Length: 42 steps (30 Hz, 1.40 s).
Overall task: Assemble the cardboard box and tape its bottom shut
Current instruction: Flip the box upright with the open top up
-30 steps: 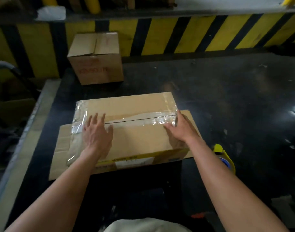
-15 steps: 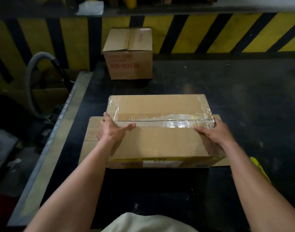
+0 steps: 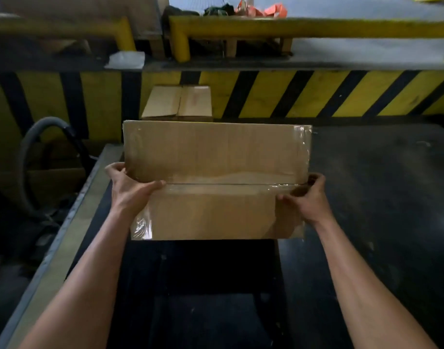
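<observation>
A brown cardboard box (image 3: 215,152) is held up in the air in front of me, its taped face tilted toward the camera. Clear tape (image 3: 228,186) runs along the seam between the two closed flaps and wraps over both ends. My left hand (image 3: 130,187) grips the box's left end at the seam, thumb on the front. My right hand (image 3: 306,197) grips the right end the same way. The box hides the table surface behind it.
A second, smaller cardboard box (image 3: 178,102) stands at the back by the yellow-and-black striped wall (image 3: 316,94). The dark table (image 3: 379,197) stretches to the right. A grey hose (image 3: 32,152) loops at the left beyond the table's edge (image 3: 72,222). Yellow rails run above.
Both hands moved from the top of the box to its ends and lifted it off the table, tilting the taped face toward me. The flat cardboard under it is out of sight.
</observation>
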Available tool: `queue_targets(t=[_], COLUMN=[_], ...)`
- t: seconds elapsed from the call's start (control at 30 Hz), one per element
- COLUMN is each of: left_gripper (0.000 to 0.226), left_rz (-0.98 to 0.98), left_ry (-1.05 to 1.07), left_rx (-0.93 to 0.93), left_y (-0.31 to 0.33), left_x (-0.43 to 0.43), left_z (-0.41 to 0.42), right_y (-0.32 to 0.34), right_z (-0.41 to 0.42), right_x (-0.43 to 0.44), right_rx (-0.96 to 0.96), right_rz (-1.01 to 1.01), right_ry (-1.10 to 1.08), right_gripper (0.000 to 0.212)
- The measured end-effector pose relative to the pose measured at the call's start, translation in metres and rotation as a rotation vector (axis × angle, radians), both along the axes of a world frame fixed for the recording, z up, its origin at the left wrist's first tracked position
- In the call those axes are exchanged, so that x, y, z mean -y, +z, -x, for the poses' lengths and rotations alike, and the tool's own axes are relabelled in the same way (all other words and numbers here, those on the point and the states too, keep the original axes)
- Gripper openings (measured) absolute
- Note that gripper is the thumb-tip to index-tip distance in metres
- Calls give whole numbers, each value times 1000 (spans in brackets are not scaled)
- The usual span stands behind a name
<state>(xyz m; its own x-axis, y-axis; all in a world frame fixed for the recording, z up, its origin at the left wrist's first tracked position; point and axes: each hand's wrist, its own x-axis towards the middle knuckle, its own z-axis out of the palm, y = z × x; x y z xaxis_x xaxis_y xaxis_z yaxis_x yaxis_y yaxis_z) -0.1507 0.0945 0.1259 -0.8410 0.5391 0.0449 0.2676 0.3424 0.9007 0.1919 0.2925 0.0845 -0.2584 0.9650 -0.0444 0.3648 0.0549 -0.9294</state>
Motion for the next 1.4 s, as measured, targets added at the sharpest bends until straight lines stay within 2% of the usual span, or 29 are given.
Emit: queue_targets(t=[0.07, 0.13, 0.23, 0.27, 0.33, 0.43, 0.47, 0.57, 0.6, 0.63, 0.67, 0.73, 0.77, 0.83, 0.87, 0.93, 1.03, 1.17, 1.2, 1.33, 1.4], left_gripper=[95, 101, 106, 110, 107, 79, 77, 106, 108, 102, 86, 53, 53, 70, 71, 66, 82, 91, 99, 132, 139], left_rz=[-55, -141, -226, -260, -367, -386, -359, -246, -232, -243, -269, -274, -262, -191, -158, -109, 58, 48, 53, 144, 180], left_ry=[-17, -54, -50, -42, -88, -93, -70, -28, -39, -60, -68, -141, -169, -151, -123, -126, -233, -124, -89, -58, -109], left_rx=[42, 78, 156, 210, 347, 419, 418, 362, 354, 371, 404, 409, 402, 360, 351, 352, 258, 176, 136, 5, -30], left_y=[12, 20, 23, 24, 30, 34, 33, 13, 9, 16, 26, 36, 38, 39, 35, 22, 4, -21, -28, -43, -45], left_x=[-1, 0, 5, 6, 5, 6, 7, 12, 12, 14, 15, 12, 11, 12, 15, 20, 23, 16, 15, 20, 19], left_z=[4, 9, 15, 16, 18, 21, 24, 45, 49, 44, 35, 27, 28, 37, 44, 56, 55, 38, 33, 19, 25], right_y=[12, 35, 55, 57, 61, 62, 60, 59, 60, 63, 63, 61, 58, 51, 49, 46, 39, 21, 14, -5, -14], right_z=[2, 7, 10, 10, 13, 13, 11, 7, 5, 4, 3, 4, 3, -1, -4, -10, -8, 6, 6, 1, -3], right_x=[-4, -1, -2, -3, -4, -7, -11, -7, -6, -4, -4, -4, -6, -10, -12, -13, -8, 4, 6, 14, 12], right_rx=[-196, -412, -541, -557, -536, -428, -400, -466, -487, -486, -470, -457, -472, -529, -544, -467, -242, -140, -116, 0, 88], right_rz=[20, 138, 278, 267, 199, 108, 93, 121, 151, 152, 134, 105, 132, 210, 223, 173, 65, 7, -2, 25, -17], right_ry=[74, 141, 194, 184, 102, -24, -29, 82, 83, 83, 81, 13, -34, -98, -86, 14, 154, 37, 11, 48, 95], right_gripper=[91, 65, 83, 86, 78, 59, 61, 70, 78, 82, 80, 64, 57, 42, 37, 46, 70, 71, 74, 105, 108])
